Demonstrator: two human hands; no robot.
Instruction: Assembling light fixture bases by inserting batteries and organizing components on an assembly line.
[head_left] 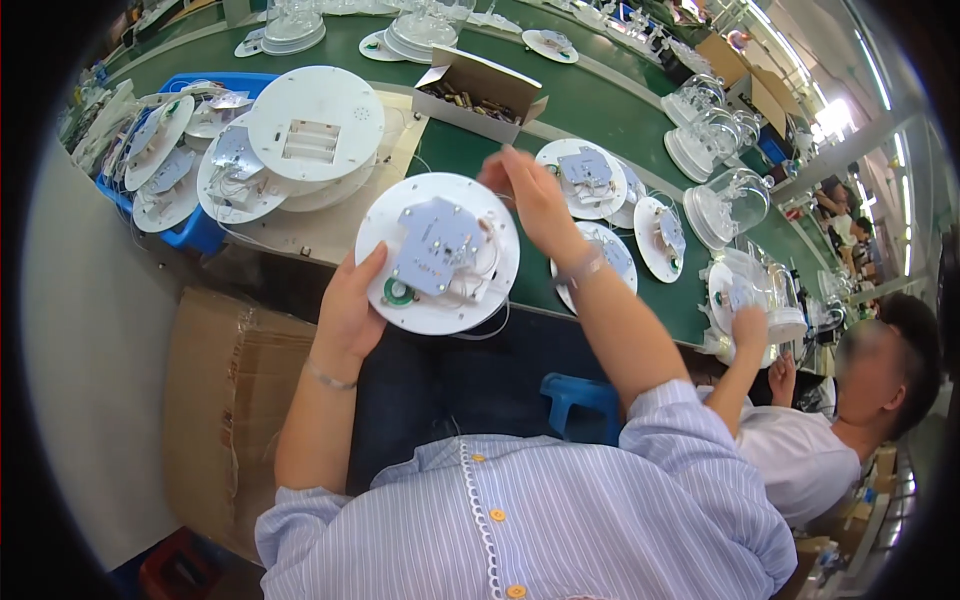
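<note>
My left hand grips a round white lamp base by its left rim, with the thumb on top. A pale lilac circuit board is mounted on the base, with a green ring-shaped coil near the thumb and thin white wires at the right side. My right hand is just beyond the base's upper right rim, apart from it. Its fingers are loosely bent and a little blurred, and no object shows in them. An open carton of batteries stands beyond that hand.
At left, similar bases are piled on a board and in a blue crate. More bases lie right on the green table, near clear domes. A co-worker handles a base at right. A blue stool stands below.
</note>
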